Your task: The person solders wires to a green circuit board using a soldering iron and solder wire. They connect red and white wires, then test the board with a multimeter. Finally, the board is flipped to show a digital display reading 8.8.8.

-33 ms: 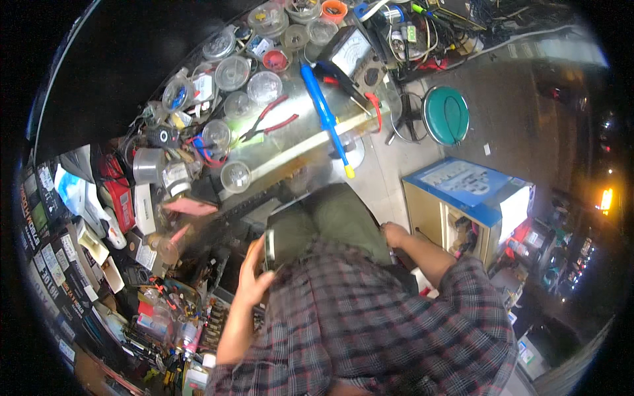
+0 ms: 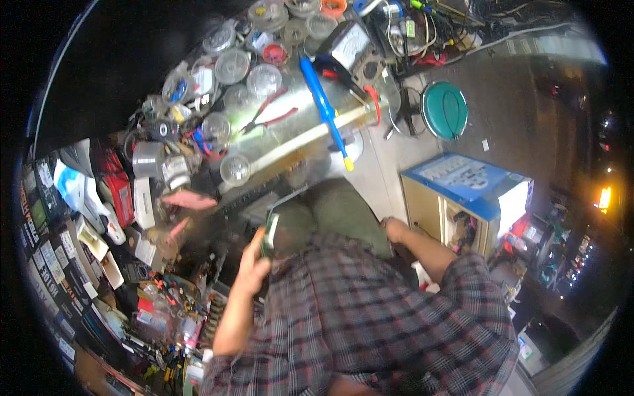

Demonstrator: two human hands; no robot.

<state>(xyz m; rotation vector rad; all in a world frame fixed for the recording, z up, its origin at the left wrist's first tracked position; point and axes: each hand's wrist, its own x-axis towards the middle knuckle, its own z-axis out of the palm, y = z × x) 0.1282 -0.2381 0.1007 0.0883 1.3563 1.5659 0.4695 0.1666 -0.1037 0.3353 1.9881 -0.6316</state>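
Note:
My left hand [image 2: 253, 269] is beside my left thigh, closed at the edge of a thin flat panel with a pale bright rim [image 2: 271, 232]. The panel stands nearly edge-on to me, so its kind is unclear. Curled at the outside of my right thigh is my right hand [image 2: 395, 231]; what lies inside its fingers, if anything, is hidden. Ahead on the glass-topped bench [image 2: 290, 142] lie a blue desoldering pump [image 2: 321, 100] with a yellow tip and red-handled pliers [image 2: 267, 115].
Several clear round tubs [image 2: 232, 66] crowd the bench's back, near an analog multimeter [image 2: 350, 49]. A green round stool [image 2: 444, 110] and a blue-topped cabinet [image 2: 462, 181] stand at right. Boxes [image 2: 59, 270] and loose tools [image 2: 168, 310] fill the left.
The view has shifted slightly. My left hand has tipped the thin panel a little, and its pale edge shows differently. My right hand stays by my thigh.

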